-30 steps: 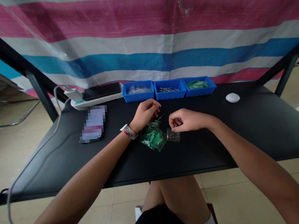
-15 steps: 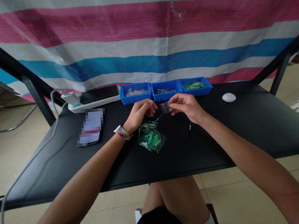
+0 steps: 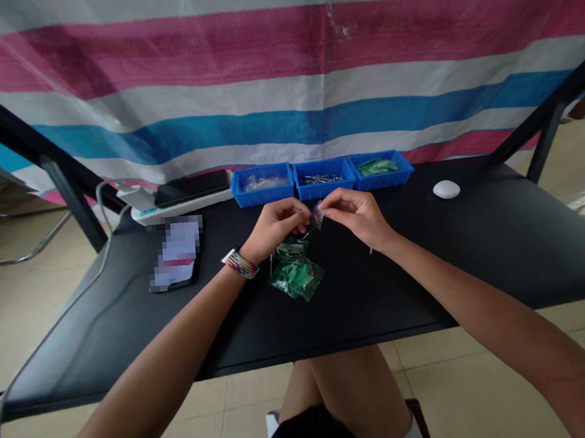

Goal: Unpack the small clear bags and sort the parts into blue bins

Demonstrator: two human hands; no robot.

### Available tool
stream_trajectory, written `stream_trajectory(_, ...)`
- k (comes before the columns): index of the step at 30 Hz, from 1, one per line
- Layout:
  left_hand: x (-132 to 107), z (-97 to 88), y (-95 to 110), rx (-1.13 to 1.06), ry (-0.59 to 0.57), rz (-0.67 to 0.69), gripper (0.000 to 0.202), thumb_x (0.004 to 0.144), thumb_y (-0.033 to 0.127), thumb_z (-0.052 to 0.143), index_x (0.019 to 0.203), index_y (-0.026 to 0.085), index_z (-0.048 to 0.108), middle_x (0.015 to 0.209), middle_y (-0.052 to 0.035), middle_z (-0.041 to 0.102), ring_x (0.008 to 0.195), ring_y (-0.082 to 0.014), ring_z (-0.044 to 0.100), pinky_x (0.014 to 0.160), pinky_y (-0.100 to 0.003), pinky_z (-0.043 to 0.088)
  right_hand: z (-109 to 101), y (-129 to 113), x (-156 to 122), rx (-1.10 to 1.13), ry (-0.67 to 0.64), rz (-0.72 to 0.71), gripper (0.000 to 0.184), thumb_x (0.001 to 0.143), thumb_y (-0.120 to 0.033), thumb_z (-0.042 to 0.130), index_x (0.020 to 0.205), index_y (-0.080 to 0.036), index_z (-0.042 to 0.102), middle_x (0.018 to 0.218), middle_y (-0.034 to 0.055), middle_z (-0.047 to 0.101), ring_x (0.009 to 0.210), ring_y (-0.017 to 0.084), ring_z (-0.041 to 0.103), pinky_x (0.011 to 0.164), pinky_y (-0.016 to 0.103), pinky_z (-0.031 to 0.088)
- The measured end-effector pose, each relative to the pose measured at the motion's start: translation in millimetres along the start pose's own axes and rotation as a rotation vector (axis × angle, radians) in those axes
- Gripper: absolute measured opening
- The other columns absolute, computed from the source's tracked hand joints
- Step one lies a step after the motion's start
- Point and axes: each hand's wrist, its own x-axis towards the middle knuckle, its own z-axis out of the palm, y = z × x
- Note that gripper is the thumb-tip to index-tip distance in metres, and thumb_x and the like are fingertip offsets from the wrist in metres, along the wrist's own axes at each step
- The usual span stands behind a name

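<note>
Beyond green packets [image 3: 296, 277], our right fingers [image 3: 335, 214] pinch clear bag [image 3: 317, 218]; left fingers [image 3: 296, 207] curl, hold unclear; slack pinch risks drop.

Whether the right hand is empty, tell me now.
No, the right hand pinches a small clear plastic bag in front of the middle blue plastic bin.

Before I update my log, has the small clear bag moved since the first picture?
Yes: the clear bag has moved closer to the middle blue bin.
</note>
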Motion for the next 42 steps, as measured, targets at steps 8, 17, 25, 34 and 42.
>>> stream_trajectory(8,0.6,-1.2,-1.4,0.088,-0.002,-0.047,0.04,0.092,0.053,0.07,0.088,0.014,0.079,0.079,-0.0082,0.076,0.066,-0.0148,0.067,0.059,-0.025,0.049,3.7,3.5,-2.2,0.071,0.109,0.049,0.017,0.086,-0.037,0.083,0.096,-0.023,0.081,0.1,0.0044,0.082,0.096,0.024,0.077,0.096,0.045,0.062)
stream_trajectory(17,2.7,1.6,-5.4,-0.075,0.074,0.015,0.028,0.085,0.04,0.082,0.094,0.016,0.07,0.084,-0.0031,0.071,0.072,-0.0129,0.07,0.06,-0.021,0.052,5.1,3.9,-3.5,0.254,0.082,0.161,0.017,0.084,-0.035,0.084,0.095,-0.023,0.08,0.101,0.0036,0.08,0.099,0.022,0.077,0.102,0.045,0.063)
stream_trajectory(25,2.3,1.8,-2.2,-0.085,0.022,0.06,0.028,0.085,0.038,0.082,0.088,0.017,0.064,0.079,0.0001,0.064,0.067,-0.0106,0.065,0.061,-0.021,0.053,6.2,1.9,-4.0,0.296,0.014,0.341,0.056,0.077,-0.043,0.09,0.125,-0.026,0.066,0.09,-0.0011,0.074,0.072,0.018,0.075,0.068,0.034,0.066)
stream_trajectory(34,1.1,3.1,1.6,-0.055,0.022,0.049,0.031,0.086,0.043,0.082,0.084,0.017,0.065,0.075,0.0008,0.062,0.061,-0.0092,0.059,0.059,-0.021,0.05,6.7,2.8,-5.7,0.05,0.055,0.118,0.021,0.084,-0.039,0.084,0.094,-0.021,0.08,0.074,-0.0018,0.066,0.058,0.011,0.057,0.05,0.025,0.05)
stream_trajectory(42,0.7,1.7,-0.4,-0.113,-0.018,-0.065,0.051,0.096,0.062,0.065,0.079,0.014,0.072,0.075,-0.0082,0.073,0.064,-0.0149,0.066,0.062,-0.026,0.053,9.5,-6.2,-12.1,-0.171,0.081,-0.078,0.016,0.096,-0.037,0.074,0.101,-0.025,0.083,0.1,0.0052,0.074,0.08,0.019,0.071,0.075,0.037,0.061)
